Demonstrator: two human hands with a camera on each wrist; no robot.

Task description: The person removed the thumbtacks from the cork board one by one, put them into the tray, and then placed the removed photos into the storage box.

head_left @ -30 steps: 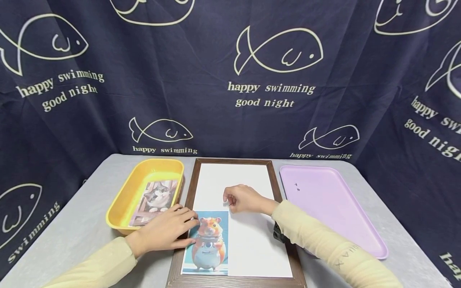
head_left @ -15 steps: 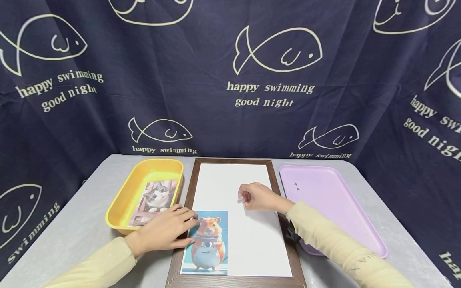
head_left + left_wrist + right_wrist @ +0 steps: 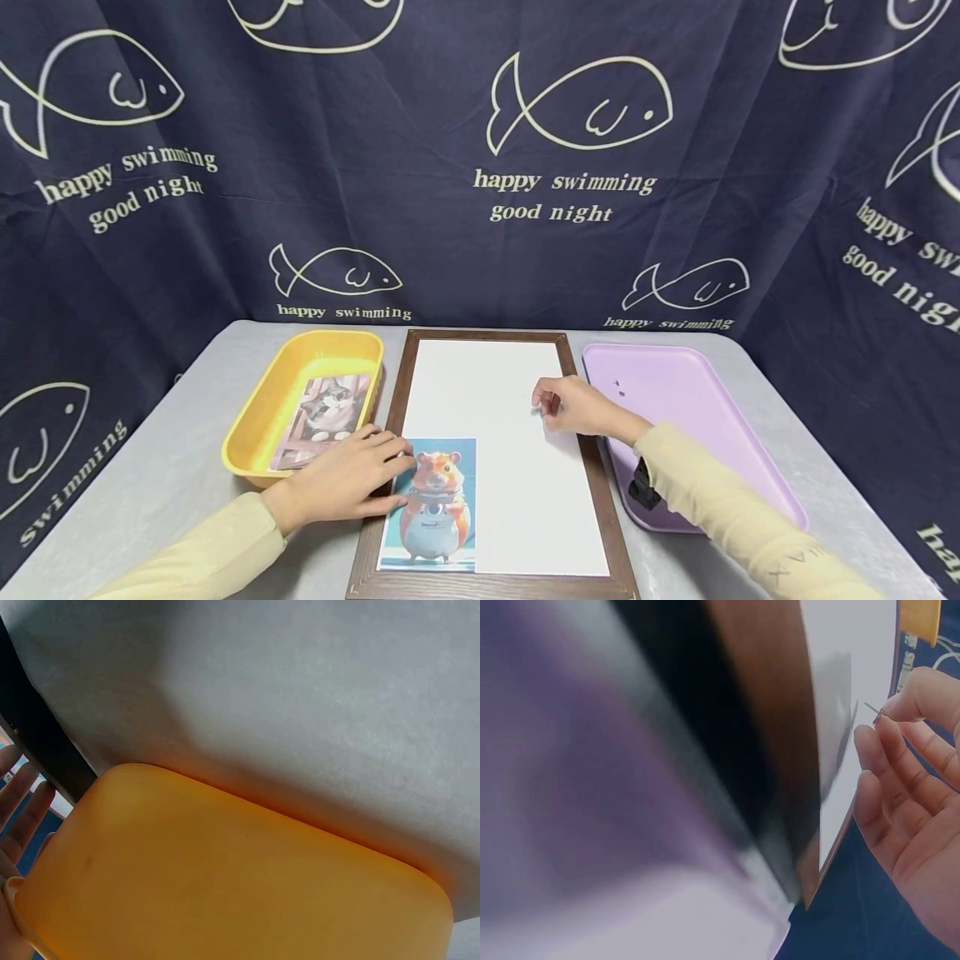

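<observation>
My right hand [image 3: 577, 406] is over the right side of the white framed board [image 3: 487, 379], thumb and forefinger pinching a small thumbtack [image 3: 875, 713] with a thin metal point. On the board's lower left lies a picture of an orange and blue hamster [image 3: 435, 517]. My left hand [image 3: 345, 479] rests with extended fingers across the frame's left side, fingertips on the picture's left edge. A cat picture [image 3: 330, 408] lies in the yellow bin [image 3: 247, 417], partly hidden behind that hand. Two tiny dark pieces [image 3: 621, 393] sit on the purple tray [image 3: 690, 417].
The bin stands left of the board and the tray right of it, both close to the wooden frame [image 3: 397, 392]. All rest on a grey table [image 3: 202, 392]. A dark fish-print curtain [image 3: 450, 167] hangs behind and at both sides.
My right hand has moved right across the board, from above the picture's top right corner toward the tray, still pinching the thumbtack. The left hand has stayed in place.
</observation>
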